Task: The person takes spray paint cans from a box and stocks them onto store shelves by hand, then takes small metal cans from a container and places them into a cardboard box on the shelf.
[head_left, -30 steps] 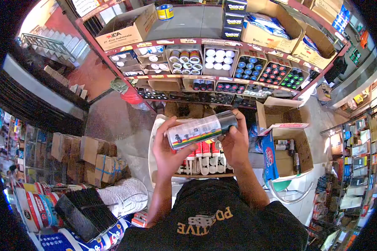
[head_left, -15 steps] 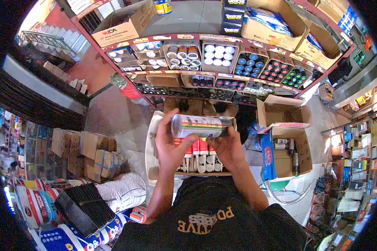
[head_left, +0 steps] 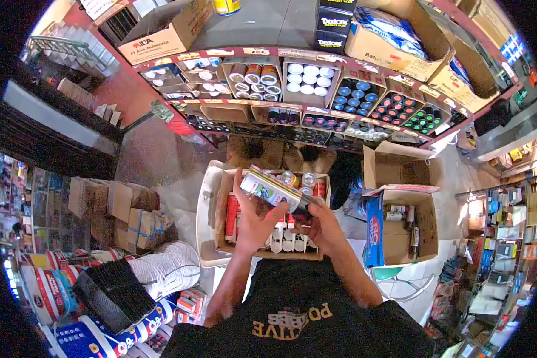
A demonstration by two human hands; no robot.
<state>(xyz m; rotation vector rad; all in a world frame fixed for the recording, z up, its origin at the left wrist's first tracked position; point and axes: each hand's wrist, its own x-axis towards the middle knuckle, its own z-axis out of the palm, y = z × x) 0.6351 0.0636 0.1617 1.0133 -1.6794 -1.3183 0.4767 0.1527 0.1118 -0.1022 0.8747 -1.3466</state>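
Observation:
A spray can (head_left: 271, 191) with a white label, coloured stripes and a dark end lies tilted between my two hands. My left hand (head_left: 256, 224) supports its left end, with the thumb across the label. The fingers of my right hand (head_left: 322, 224) close around the dark end. Beneath the can, a cardboard box (head_left: 221, 209) holds red and white tubes (head_left: 286, 238) with white nozzles and several cans. This box rests on a white plastic chair (head_left: 205, 227).
A rack (head_left: 250, 52) of spray cans in boxes spans the front. Open cartons (head_left: 426, 227) stand at the right, one holding several cans. Closed cartons (head_left: 125, 206), white rope (head_left: 170, 271) and a black crate-like stack (head_left: 116, 295) are at the left. Shelves (head_left: 489, 250) line the right.
The can has turned so its dark end points down to the right. Both hands have moved with it, lower and nearer the box. The view has shifted slightly.

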